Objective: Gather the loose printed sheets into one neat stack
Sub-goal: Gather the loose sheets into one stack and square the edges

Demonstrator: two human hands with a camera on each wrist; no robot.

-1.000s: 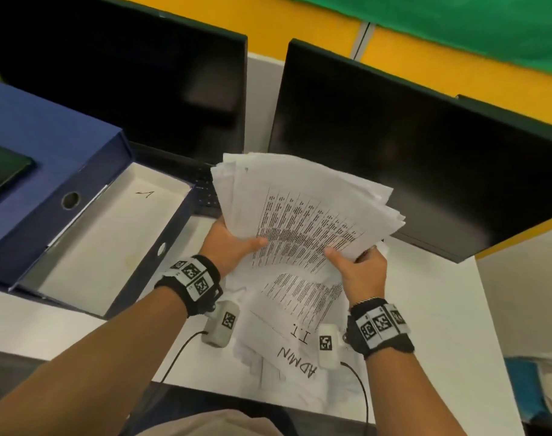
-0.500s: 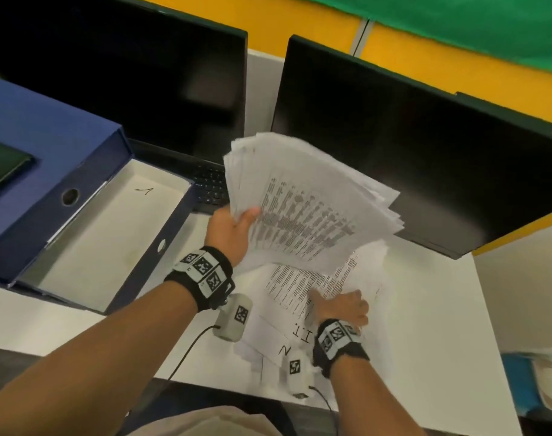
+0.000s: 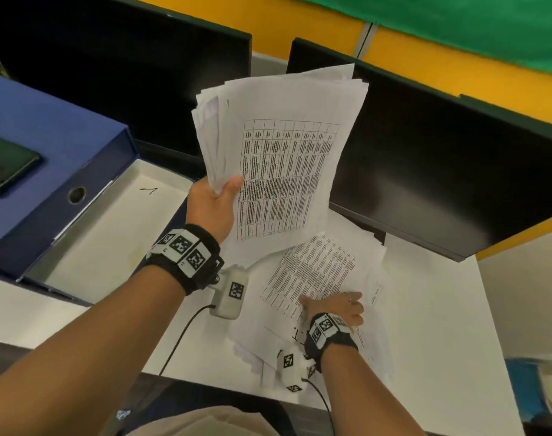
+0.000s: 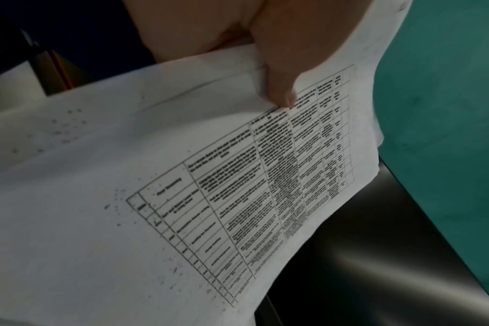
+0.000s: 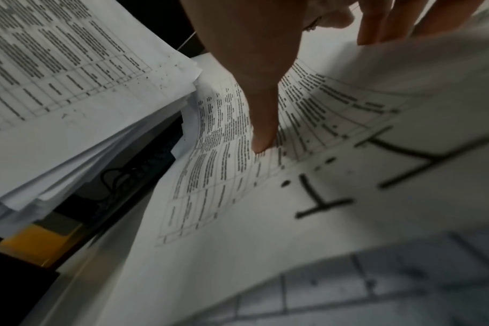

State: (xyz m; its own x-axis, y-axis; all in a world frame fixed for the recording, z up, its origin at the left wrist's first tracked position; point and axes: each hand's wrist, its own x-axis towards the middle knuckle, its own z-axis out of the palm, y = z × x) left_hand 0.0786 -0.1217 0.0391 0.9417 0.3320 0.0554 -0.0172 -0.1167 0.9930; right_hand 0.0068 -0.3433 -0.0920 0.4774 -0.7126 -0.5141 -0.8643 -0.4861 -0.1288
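My left hand (image 3: 219,196) holds a thick, uneven bundle of printed sheets (image 3: 284,152) raised above the desk, with its thumb on the top page. The left wrist view shows that thumb (image 4: 279,88) pressing on the table-printed top sheet (image 4: 182,176). Loose printed sheets (image 3: 315,272) lie overlapping on the white desk below. My right hand (image 3: 334,306) is down on them. In the right wrist view its thumb (image 5: 261,132) lies on a printed sheet (image 5: 224,154) and its fingers (image 5: 377,28) curl behind a lifted paper edge. A sheet with large handwritten letters (image 5: 321,198) lies nearest.
An open blue box file (image 3: 48,152) stands at the left with a phone (image 3: 4,168) on its lid. Two dark monitors (image 3: 142,73) (image 3: 441,168) stand behind the papers. Bare white desk (image 3: 441,325) lies to the right.
My right hand let go of the bundle and dropped onto the loose sheets on the desk. My left hand lifted the bundle higher and more upright.
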